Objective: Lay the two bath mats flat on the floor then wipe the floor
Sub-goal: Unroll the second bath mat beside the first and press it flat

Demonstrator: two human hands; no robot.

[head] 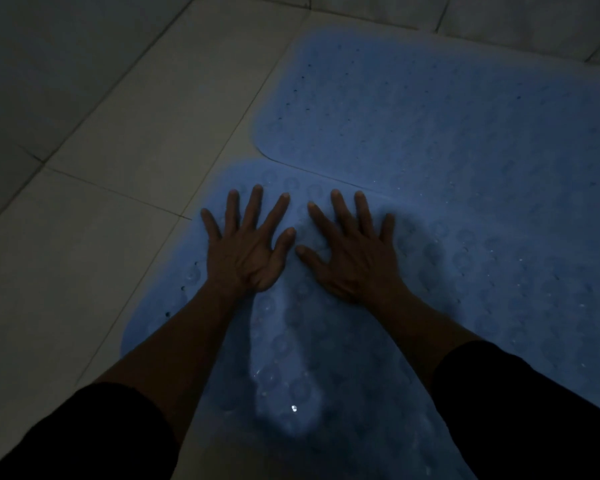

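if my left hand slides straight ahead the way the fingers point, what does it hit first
Probably the far bath mat. The left hand lies flat on the near bath mat, fingers aimed at the seam just ahead, though whether the mats overlap or merely abut there is unclear.

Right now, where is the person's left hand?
Left hand lies flat, fingers spread, on the nearer blue rubber bath mat, beside the right hand, near the mat's left edge.

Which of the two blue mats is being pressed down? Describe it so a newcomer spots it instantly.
On the pale tiled floor lie two blue mats. It is the near mat, under both spread hands, not the far mat beyond the fingertips.
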